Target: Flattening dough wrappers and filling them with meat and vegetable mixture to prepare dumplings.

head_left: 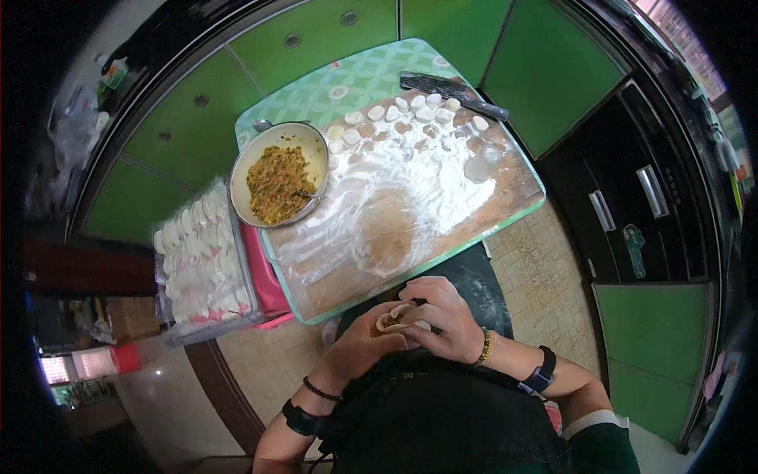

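Observation:
A round dough wrapper with brown-green filling inside is partly folded, its edge still parted at the left. My left hand cups it from the left. On its right side, the fingers of my right hand pinch the rim. Beyond my hands a floured wooden board lies on a small table. Several small dough pieces stand along the board's far part. At the left, a bowl holds the chopped filling and a spoon, whose handle shows at the bowl's right side.
A cleaver lies at the board's far edge. A small glass jar is on the flour at right. Left of the table, a tray of white dumplings sits beside something pink. Green cabinets stand behind.

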### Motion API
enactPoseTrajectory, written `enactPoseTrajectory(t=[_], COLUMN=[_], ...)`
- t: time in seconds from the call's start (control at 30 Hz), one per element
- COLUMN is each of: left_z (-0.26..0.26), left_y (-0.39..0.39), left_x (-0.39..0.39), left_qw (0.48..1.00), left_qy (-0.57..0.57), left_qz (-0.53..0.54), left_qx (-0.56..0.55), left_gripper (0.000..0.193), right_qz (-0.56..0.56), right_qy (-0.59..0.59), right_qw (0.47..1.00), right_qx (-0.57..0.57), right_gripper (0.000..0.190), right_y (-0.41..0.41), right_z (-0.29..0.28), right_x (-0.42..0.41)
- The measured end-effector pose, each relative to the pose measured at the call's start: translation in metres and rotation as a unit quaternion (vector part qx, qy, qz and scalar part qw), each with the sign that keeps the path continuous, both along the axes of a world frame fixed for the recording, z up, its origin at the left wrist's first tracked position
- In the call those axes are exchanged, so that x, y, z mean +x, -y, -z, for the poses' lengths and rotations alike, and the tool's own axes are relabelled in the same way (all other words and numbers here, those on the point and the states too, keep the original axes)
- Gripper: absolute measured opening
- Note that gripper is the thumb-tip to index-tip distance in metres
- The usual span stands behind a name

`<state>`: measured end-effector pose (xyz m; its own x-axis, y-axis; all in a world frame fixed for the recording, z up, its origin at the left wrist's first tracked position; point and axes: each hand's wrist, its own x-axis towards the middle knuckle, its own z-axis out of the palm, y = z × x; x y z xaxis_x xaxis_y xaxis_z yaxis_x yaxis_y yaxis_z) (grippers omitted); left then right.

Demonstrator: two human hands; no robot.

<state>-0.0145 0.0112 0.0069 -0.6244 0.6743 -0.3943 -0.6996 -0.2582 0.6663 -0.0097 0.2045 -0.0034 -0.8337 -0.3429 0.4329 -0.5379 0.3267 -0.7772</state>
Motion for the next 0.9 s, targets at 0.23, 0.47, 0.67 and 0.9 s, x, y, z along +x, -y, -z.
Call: enactPoseTrajectory(t=[0.23,0.47,0.67,0.9], left_z=[0.002,-0.004,-0.022,-0.019], left_y=[-0.004,-0.004,-0.009,-0.011], left_x=[-0.002,0.002,0.003,0.006], left_qw=[0.994,0.991,0.974,0.942], left_qy=[-0.063,-0.080,-0.161,-0.250], left_qz=[0.043,-0.004,-0.021,-0.050], left_qx=[-0.075,-0.103,-0.159,-0.216], left_gripper=[0.047,0.045,0.037,0.030], right_qz=[-0.002,0.005,0.000,0.039], right_qy=[0.032,0.047,0.065,0.160], right_qw=[0.999,0.998,0.997,0.985], right_qx=[-0.032,-0.038,-0.030,-0.048], right_gripper=[0.020,0.025,0.031,0.035], right_y=[-0.003,-0.025,-0.025,-0.019], right_z=[-0.001,-0.007,-0.006,-0.006], right_x=[0.002,0.010,0.012,0.014])
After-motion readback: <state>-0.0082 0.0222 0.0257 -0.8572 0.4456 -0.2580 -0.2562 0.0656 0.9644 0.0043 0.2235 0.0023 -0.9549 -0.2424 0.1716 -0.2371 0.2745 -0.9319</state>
